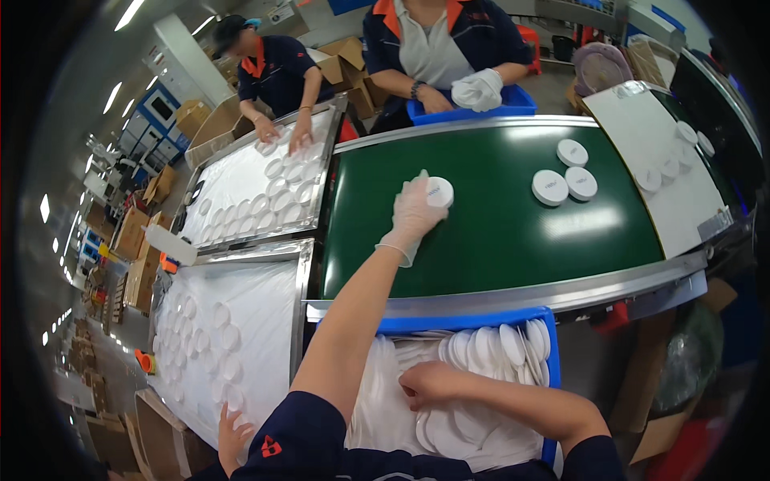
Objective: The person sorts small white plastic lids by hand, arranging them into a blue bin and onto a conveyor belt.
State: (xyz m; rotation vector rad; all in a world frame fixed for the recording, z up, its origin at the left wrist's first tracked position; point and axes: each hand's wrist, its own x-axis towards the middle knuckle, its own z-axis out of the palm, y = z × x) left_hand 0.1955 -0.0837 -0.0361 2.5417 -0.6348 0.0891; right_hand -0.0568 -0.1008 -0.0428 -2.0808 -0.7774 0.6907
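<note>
My left hand (414,210), in a thin clear glove, reaches over the green conveyor belt and grips a round white cap (439,192) by its side. My bare right hand (431,385) is low among thin white discs (461,425) in a blue bin (553,353) close in front of me. Its fingers are curled; whatever they hold, if anything, is hidden. Three more round white caps (550,187) lie grouped on the right part of the belt, printed side up.
Metal-edged tables on the left carry white round pieces (281,200); a co-worker's hands (301,132) are over the far one. Another person's hand (233,437) touches the near table. Across the belt, a person stands behind a blue bin (513,103). A white board (642,160) crosses the belt's right end.
</note>
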